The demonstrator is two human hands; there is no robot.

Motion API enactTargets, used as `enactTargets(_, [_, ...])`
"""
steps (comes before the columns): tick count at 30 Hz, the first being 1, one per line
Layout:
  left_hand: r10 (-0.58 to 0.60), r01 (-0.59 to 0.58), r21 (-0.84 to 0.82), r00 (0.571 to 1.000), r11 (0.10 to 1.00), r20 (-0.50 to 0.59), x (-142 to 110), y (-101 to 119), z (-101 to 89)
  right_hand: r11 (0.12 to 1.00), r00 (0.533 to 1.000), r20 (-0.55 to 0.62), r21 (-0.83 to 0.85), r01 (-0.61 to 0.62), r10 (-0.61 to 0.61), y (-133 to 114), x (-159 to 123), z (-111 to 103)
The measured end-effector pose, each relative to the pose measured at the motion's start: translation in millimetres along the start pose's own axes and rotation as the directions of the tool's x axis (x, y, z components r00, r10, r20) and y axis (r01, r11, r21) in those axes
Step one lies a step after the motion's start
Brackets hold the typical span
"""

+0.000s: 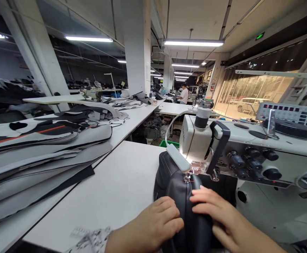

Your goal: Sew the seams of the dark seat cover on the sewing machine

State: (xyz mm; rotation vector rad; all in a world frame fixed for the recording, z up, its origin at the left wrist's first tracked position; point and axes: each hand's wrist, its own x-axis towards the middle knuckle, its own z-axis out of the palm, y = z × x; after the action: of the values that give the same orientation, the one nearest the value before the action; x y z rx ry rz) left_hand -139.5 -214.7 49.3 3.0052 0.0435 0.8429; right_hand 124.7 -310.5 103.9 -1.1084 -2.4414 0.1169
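Black leather-like cover (pixel 178 188) sits bunched at the right edge of the white table (pixel 121 175), its far part running beneath the sewing machine's presser foot (pixel 187 177). From where I stand, the left hand (pixel 155 223) rests on its near left side with the fingers curled; whether they pinch the material I can't tell. The right hand (pixel 222 207) is open, fingers spread and laid over the right side of the seam.

I'd say the knack is to keep both sides level and flat going into the foot, the hands steering lightly while the machine does the feeding. Pulling could bend the stitch line or drag the needle, and fingertips ought to keep well back from the foot.

The cover looks smooth, with a soft sheen, rounded and puffed up like a padded shell, with a dark seam down its middle and a fine reddish stitch line on the far left panel. Past it stands the sewing machine (pixel 195 137), lit at the needle; grey cut pieces (pixel 95 135) lie in layers to the left, and far off is a co-worker in a white top (pixel 184 94).
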Motion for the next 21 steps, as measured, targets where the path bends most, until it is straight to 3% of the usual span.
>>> enactTargets(4, [-0.024,0.029,0.157,0.999,0.987,-0.030,1.8,-7.6,18.7,0.992,0.997,-0.068,-0.126,0.020,-0.029,32.8,-5.7,23.4])
enactTargets(9, [0.009,-0.008,0.210,1.000,0.978,-0.001,5.6,-11.8,7.5,0.981,0.990,-0.082,-0.171,0.096,-0.111,47.6,-1.2,31.7])
enactTargets(13, [-0.060,0.034,0.189,0.990,0.981,0.130,9.3,-12.5,-1.4,0.975,0.992,-0.048,-0.198,0.103,-0.115,53.0,-2.4,30.0])
enactTargets(21, [-0.124,0.059,0.184,0.923,0.981,0.365,30.6,-13.4,-19.3,0.962,0.984,-0.073,-0.234,0.139,-0.160,57.4,-1.3,25.4])
